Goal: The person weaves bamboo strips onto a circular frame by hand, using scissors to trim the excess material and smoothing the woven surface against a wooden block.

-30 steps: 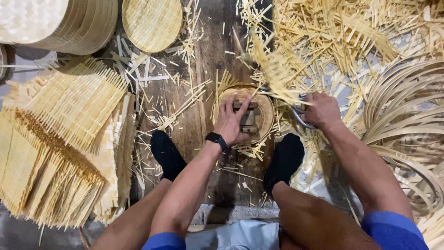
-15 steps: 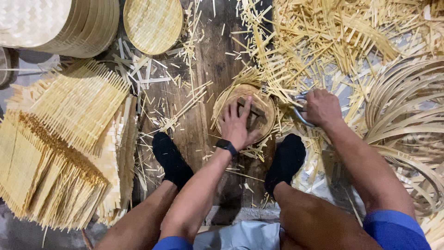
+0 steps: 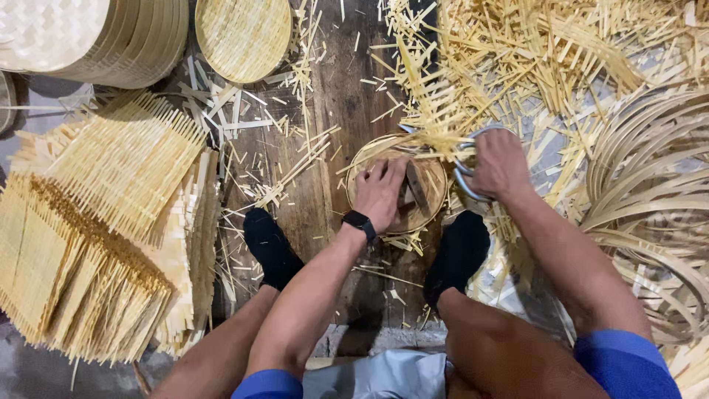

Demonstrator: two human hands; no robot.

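A small round woven bamboo disc [image 3: 362, 159] lies on a dark wooden board between my feet. My left hand [image 3: 380, 193], a black watch on its wrist, presses flat on the disc beside a dark block [image 3: 416, 188]. Just right of the disc's far edge, my right hand [image 3: 501, 164] grips the looped metal handles of large shears [image 3: 463, 181]. The shear blades are hidden among loose bamboo strips [image 3: 432, 129] sticking out over the disc's far rim.
Square woven bamboo mats [image 3: 96, 222] are stacked on the left. Finished round trays [image 3: 96, 37] stand at top left, with a single tray [image 3: 244, 37] beside them. Bamboo offcuts [image 3: 554, 52] cover the top right and curved hoops [image 3: 650, 185] lie right. My black-socked feet [image 3: 269, 247] flank the disc.
My left hand has shifted slightly on the disc and stays pressed on it. My right hand with the shears has moved a little up and left along the disc's edge.
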